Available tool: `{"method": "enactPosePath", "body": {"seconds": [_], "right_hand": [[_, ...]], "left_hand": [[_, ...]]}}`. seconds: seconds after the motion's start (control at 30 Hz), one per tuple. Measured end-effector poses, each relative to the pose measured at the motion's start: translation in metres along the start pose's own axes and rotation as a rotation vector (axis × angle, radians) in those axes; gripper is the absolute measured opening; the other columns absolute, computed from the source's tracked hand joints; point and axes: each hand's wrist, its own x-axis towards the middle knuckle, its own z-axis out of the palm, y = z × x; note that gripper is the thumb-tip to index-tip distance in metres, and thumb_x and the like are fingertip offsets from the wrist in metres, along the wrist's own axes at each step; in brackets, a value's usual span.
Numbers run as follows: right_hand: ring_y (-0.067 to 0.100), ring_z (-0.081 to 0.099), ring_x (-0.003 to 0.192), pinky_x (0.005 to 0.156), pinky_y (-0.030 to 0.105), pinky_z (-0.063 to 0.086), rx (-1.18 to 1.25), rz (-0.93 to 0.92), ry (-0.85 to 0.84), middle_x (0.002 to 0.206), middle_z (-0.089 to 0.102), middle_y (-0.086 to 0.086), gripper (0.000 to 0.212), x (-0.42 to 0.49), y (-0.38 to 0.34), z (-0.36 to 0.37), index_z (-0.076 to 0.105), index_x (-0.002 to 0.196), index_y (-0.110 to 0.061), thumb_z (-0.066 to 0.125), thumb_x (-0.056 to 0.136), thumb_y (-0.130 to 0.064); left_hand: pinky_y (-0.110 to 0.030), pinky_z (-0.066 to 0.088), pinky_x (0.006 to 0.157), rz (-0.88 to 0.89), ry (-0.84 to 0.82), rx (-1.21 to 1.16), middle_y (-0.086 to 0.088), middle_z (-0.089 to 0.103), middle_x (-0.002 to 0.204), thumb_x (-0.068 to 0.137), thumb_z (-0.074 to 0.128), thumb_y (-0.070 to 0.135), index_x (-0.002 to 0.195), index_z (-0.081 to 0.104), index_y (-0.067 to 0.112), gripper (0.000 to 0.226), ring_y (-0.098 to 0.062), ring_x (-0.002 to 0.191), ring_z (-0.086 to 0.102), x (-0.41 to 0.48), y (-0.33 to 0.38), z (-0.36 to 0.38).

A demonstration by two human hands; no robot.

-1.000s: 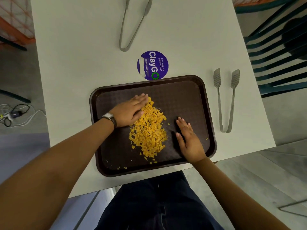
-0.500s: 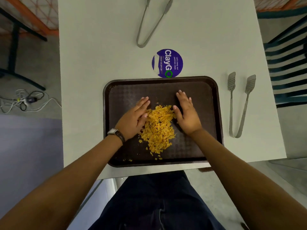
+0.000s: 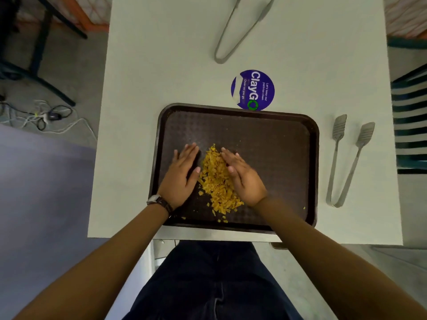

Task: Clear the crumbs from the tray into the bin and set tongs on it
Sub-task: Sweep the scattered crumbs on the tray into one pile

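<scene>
White desk (image 3: 161,88) carries a dark tray (image 3: 265,139) w/ tongs (image 3: 346,162) just beside its right rim, off it. Left hand (image 3: 182,174) & right hand (image 3: 245,176) lie flat, nothing gripped, fingers (image 3: 231,159) held together, flanking the crumbs (image 3: 217,181) piled mid-tray — a few strays near the front edge, prob. more too small to make out.

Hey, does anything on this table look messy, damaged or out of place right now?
Yes. Yellow crumbs are heaped on the tray between both hands, with strays near its front edge and one at its right side. The round purple sticker looks torn along its left edge.
</scene>
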Motion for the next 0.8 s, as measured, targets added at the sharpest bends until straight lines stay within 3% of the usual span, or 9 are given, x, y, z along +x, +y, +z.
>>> {"method": "enactPosePath", "body": {"seconds": [0.13,0.4,0.53,0.63,0.7,0.8], "right_hand": [[0.018,0.032,0.139,0.119,0.032,0.015,0.007,0.08,0.192,0.145,0.042,0.011,0.05,-0.023,0.002,-0.02,0.046,0.135,-0.002,0.027,0.098,-0.029],[0.018,0.021,0.144,0.12,0.032,0.009,-0.235,0.263,0.258,0.152,0.033,0.006,0.054,-0.086,0.047,-0.057,0.038,0.142,-0.009,0.027,0.097,-0.038],[0.016,0.014,0.146,0.119,0.032,0.008,-0.288,0.335,0.245,0.156,0.022,0.002,0.059,-0.11,0.057,-0.067,0.031,0.145,-0.012,0.024,0.096,-0.044],[0.014,0.005,0.146,0.119,0.031,0.005,-0.28,0.357,0.249,0.158,0.013,0.001,0.061,-0.115,0.059,-0.061,0.024,0.148,-0.014,0.024,0.095,-0.046],[0.014,0.0,0.147,0.119,0.032,0.001,-0.246,0.405,0.3,0.159,0.008,0.001,0.063,-0.112,0.059,-0.053,0.019,0.149,-0.014,0.025,0.095,-0.046],[0.016,-0.002,0.147,0.119,0.034,-0.003,-0.287,0.442,0.341,0.159,0.007,0.006,0.063,-0.105,0.059,-0.04,0.017,0.149,-0.013,0.025,0.095,-0.046]], "left_hand": [[-0.038,-0.016,0.115,-0.025,-0.042,0.142,0.003,0.007,0.155,0.09,0.022,0.05,0.147,0.014,0.013,0.069,-0.014,0.144,-0.004,0.023,-0.001,0.01],[-0.037,-0.014,0.115,0.083,-0.107,0.264,-0.004,0.009,0.157,0.09,0.024,0.053,0.147,0.013,0.01,0.073,-0.014,0.144,-0.002,0.046,0.006,0.032],[-0.04,-0.004,0.119,0.126,-0.18,0.115,-0.006,0.013,0.156,0.09,0.025,0.054,0.147,0.011,0.011,0.074,-0.018,0.145,0.005,0.034,0.02,0.044],[-0.044,0.008,0.115,-0.012,-0.199,-0.121,-0.003,0.017,0.156,0.087,0.026,0.059,0.148,0.009,0.022,0.073,-0.022,0.144,-0.001,0.019,0.031,0.046],[-0.038,0.012,0.111,-0.079,-0.139,-0.228,0.0,0.018,0.155,0.088,0.027,0.053,0.148,0.011,0.023,0.069,-0.018,0.141,-0.004,0.01,0.038,0.042],[-0.027,0.001,0.118,-0.065,0.035,-0.242,0.004,0.019,0.151,0.092,0.027,0.043,0.148,0.016,0.016,0.063,-0.012,0.141,0.007,-0.001,0.039,0.032]]}}
